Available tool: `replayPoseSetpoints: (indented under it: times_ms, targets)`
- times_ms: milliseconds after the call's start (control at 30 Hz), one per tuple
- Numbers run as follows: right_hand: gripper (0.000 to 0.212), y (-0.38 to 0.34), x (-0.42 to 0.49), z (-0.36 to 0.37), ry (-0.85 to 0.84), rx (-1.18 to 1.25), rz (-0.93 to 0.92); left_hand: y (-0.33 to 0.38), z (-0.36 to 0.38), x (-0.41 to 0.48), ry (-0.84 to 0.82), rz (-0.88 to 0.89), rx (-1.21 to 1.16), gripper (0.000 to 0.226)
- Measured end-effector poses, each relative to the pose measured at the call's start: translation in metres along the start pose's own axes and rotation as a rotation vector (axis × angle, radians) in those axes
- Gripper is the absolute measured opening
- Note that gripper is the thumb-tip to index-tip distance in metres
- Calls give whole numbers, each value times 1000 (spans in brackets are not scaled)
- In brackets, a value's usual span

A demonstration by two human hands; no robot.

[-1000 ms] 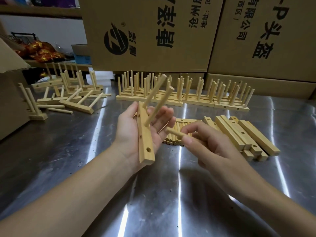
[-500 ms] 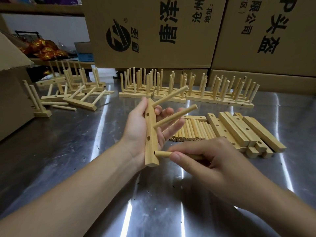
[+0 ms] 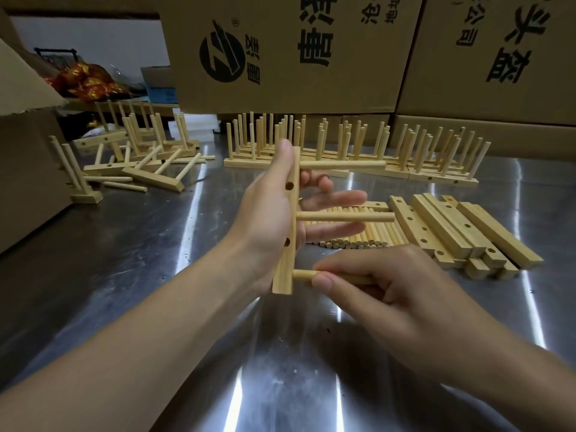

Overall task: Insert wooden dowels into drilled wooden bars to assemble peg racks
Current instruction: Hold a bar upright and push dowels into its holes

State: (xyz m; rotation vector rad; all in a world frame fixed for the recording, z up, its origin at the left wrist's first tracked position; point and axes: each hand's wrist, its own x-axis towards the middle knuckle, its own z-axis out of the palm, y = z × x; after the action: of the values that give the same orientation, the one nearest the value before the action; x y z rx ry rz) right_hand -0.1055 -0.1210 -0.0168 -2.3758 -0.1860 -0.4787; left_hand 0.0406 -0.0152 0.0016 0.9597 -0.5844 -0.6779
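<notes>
My left hand (image 3: 265, 219) grips a drilled wooden bar (image 3: 288, 232), held upright above the steel table (image 3: 156, 275). Two dowels stick out of the bar to the right, an upper dowel (image 3: 341, 164) and a middle dowel (image 3: 346, 217). My right hand (image 3: 383, 294) pinches a third dowel (image 3: 304, 275) whose tip meets the bar near its lower end. Two side holes in the bar show open. A pile of loose dowels (image 3: 352, 236) lies behind the hands, with a stack of drilled bars (image 3: 461, 232) to its right.
Finished peg racks (image 3: 343, 148) stand in a row at the back. More racks and loose pieces (image 3: 140, 160) lie jumbled at the left. Large cardboard boxes (image 3: 296, 51) wall the rear, and another box (image 3: 21, 157) stands at the left edge.
My left hand turned the bar upright so its dowels point right. My right hand brought the third dowel from the pile to the bar's lower end.
</notes>
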Motion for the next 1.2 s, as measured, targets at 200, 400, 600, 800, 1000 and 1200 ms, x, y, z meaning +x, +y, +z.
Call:
replayPoseSetpoints:
  times_ms: [200,400,600,800,1000,1200]
  targets:
    - [28,3,-2,7,21,94,39,-5,-1,0,-38,14,-28,53]
    - [24,4,-2,9,67,158,68,-3,0,5,-96,-28,-85,56]
    - [25,11,2,17,117,181,105,3,-10,7,-62,-81,169,55]
    - [23,15,-2,10,42,5,107,-1,-9,5,-11,-77,324,55]
    - [20,14,-3,7,5,-156,16,-5,-7,3,-52,-119,345,56]
    - [23,9,0,15,119,-81,-45,-3,-7,4,-47,-140,239,58]
